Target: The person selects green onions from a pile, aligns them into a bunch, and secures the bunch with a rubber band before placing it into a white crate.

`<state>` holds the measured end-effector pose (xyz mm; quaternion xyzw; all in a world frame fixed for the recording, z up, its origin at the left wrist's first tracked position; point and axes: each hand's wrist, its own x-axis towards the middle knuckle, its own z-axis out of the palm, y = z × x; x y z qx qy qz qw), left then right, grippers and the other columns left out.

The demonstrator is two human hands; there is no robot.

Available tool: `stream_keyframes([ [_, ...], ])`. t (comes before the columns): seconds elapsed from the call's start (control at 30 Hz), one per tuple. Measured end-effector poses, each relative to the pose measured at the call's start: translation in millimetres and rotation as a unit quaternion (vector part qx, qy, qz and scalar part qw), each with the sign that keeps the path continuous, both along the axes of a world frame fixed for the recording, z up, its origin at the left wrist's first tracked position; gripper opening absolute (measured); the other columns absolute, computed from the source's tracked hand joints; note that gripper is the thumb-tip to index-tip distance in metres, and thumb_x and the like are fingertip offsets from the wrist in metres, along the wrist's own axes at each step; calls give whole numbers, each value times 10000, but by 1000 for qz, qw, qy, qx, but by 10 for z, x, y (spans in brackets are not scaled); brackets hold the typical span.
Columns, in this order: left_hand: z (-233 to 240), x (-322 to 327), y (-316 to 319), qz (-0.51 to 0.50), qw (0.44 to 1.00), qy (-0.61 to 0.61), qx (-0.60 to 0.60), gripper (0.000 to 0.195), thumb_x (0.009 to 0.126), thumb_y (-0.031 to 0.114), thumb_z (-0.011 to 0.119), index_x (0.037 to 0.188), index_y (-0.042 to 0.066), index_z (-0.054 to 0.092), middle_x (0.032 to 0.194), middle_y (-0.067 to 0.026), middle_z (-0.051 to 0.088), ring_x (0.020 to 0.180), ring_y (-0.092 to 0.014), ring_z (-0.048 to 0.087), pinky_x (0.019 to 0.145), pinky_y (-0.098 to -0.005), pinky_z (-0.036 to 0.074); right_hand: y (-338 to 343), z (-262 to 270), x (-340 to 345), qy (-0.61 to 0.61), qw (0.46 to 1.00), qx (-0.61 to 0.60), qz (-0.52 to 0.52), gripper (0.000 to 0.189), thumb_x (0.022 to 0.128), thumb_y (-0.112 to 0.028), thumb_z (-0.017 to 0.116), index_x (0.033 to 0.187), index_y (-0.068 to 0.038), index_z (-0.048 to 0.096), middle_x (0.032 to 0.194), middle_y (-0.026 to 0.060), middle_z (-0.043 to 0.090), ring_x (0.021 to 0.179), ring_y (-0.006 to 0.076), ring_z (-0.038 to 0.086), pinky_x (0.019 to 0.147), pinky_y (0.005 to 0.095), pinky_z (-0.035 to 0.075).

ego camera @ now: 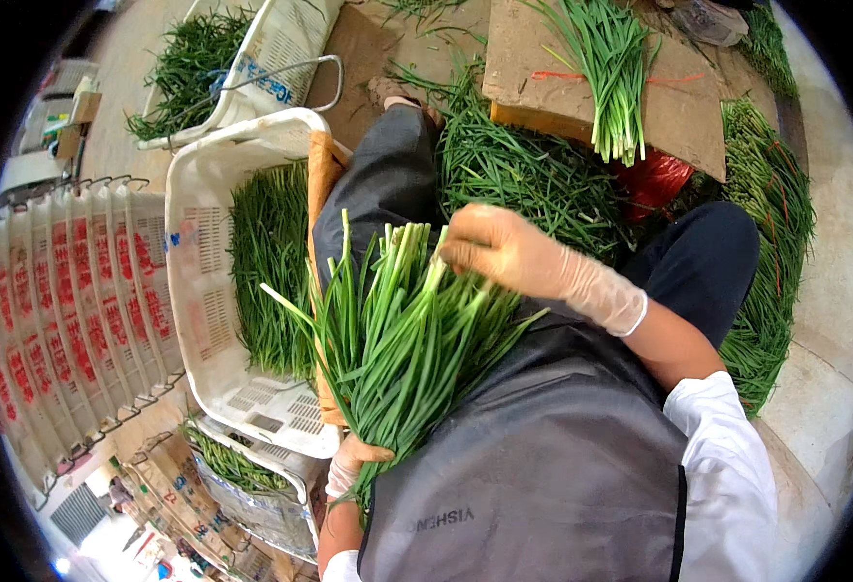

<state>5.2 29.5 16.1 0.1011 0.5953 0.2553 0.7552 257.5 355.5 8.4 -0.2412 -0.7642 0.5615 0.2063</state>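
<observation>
A loose bunch of green garlic chives (405,342) lies across my lap, pale cut ends pointing away from me. Near its leafy end, my gloved left hand (359,460) is closed around the leaves beside the apron. My gloved right hand (474,244) is at the pale ends, thumb and fingers pinched on stalks; the fingertips are slightly blurred. Ahead, another chive bunch (616,87) rests on a cardboard-covered surface (536,65), over a red tie (677,78). Between my legs is a heap of loose chives (521,174).
At left, a white plastic crate (204,305) with a brown-covered edge holds chives. Another crate (274,51) of greens stands beyond it, and stacked crates (84,313) with red writing stand farther left. Tied chive bunches (768,218) are piled at right. A person's shoe (710,20) shows at top right.
</observation>
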Motion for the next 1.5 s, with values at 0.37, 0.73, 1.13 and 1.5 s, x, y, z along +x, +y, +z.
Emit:
stream_keyframes([
  [0.37, -184, -36, -226, -40, 995, 54, 69, 786, 567, 58, 781, 1308, 4, 524, 1239, -93, 598, 1122, -246, 547, 1005, -351, 406, 22, 364, 324, -186, 980, 73, -9, 331, 771, -357, 749, 840, -42, 669, 1004, 134, 609, 1024, 298, 540, 919, 386, 411],
  [0.73, -175, -9, -162, -108, 983, 100, 113, 753, 573, 66, 782, 1284, 3, 544, 1220, -93, 608, 1106, -237, 554, 992, -349, 416, -266, 112, 398, 21, 952, -302, -36, 160, 829, -155, 709, 852, -3, 663, 1025, 87, 630, 1033, 191, 554, 939, 313, 405],
  [1.13, -225, -51, -101, -271, 906, 205, 252, 717, 579, 76, 783, 1258, 3, 565, 1200, -93, 619, 1088, -228, 562, 977, -348, 427, -300, 109, 784, -156, 966, 77, 193, 132, 765, -204, 655, 782, -74, 661, 1105, 130, 591, 1257, 328, 434, 1068, 460, 308],
  [1.5, -21, 83, -4, -64, 993, 74, 61, 651, 586, 88, 782, 1203, -4, 596, 1142, -91, 642, 1033, -219, 583, 937, -342, 450, -391, -48, 838, -119, 956, 173, 203, 136, 676, -172, 712, 709, -93, 607, 1145, 123, 553, 1262, 357, 415, 1089, 482, 300],
])
